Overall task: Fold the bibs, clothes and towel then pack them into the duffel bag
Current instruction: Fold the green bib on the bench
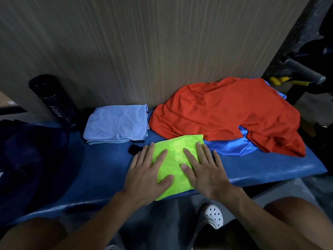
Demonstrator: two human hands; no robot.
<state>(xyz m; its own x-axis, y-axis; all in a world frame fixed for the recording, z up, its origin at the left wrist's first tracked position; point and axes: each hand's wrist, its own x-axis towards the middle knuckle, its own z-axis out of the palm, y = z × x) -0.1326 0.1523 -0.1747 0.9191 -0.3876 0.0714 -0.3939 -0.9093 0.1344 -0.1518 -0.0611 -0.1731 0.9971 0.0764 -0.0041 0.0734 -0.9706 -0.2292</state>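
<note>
A folded neon yellow-green mesh bib (175, 163) lies flat near the front edge of the blue padded tabletop (100, 166), its near corner reaching that edge. Both hands press down on it, palms flat and fingers spread wide, gripping nothing. The left hand (147, 175) covers the bib's left side, with its outer fingers extending onto the tabletop; the right hand (205, 170) covers the right side. A small black object (134, 149), too dark to identify, lies on the tabletop just beside the left fingertips.

Behind the bib and to the left, a folded stack of pale blue mesh fabric (117, 123) rests close to the wood-grain wall panel (144, 47). To the right of the stack, a crumpled orange-red garment (225, 112) is heaped against the same wall; it lies over a shiny bright blue garment (232, 146), whose edge touches the bib's right corner. At the far left, a dark navy duffel bag (32, 159) sits on the tabletop, its details lost in shadow. A black cylindrical bottle (52, 100) stands tilted against the wall between the bag and the pale blue stack. Below the tabletop's edge, a white perforated clog (213, 215) is visible on the floor.
</note>
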